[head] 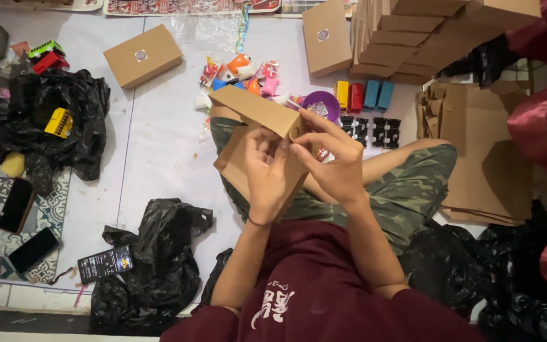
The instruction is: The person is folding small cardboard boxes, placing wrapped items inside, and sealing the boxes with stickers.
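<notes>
Hands on one cardboard box

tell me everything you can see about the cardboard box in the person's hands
The cardboard box is plain brown card, unprinted as far as shows, half folded with one flap raised and tilted toward the toys. It sits over the person's lap, above the camouflage shorts. The left hand presses its near face; the right hand pinches a tab at its edge. Its inside is hidden.

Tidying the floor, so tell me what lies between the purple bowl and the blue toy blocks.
In the head view, a yellow block and a red block.
</notes>
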